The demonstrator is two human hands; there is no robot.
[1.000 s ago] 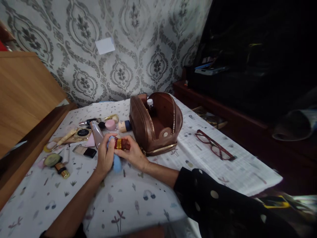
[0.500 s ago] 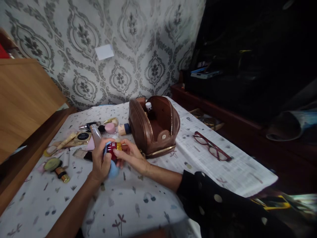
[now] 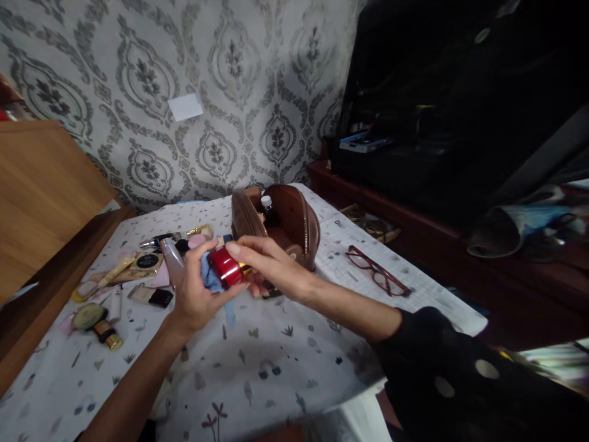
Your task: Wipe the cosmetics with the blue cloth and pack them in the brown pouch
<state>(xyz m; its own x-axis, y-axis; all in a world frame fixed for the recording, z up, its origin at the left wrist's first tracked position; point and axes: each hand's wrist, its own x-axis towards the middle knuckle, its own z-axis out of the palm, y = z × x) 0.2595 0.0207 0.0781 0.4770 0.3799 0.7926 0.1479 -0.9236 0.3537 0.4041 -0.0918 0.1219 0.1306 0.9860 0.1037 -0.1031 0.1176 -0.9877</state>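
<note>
A glossy red bottle with a gold cap is held between both hands above the table, in front of the bag. My left hand is closed around its base, with a light blue cloth pressed between palm and bottle. At the gold cap end, my right hand grips the bottle, its fingers partly hiding the cap. Just behind the hands stands a brown toiletry bag, unzipped, with a white-capped bottle inside. A silvery tube is near my left fingers.
Cosmetics lie on the left of the patterned tablecloth, among them a square bottle with a black cap, a round green-topped item and a pink sponge. Red-framed glasses lie on the right. A wooden panel borders the left side.
The red bottle has been raised and tilted, its cap end now pointing down to the right. My right hand has moved further over it. The view has shifted slightly.
</note>
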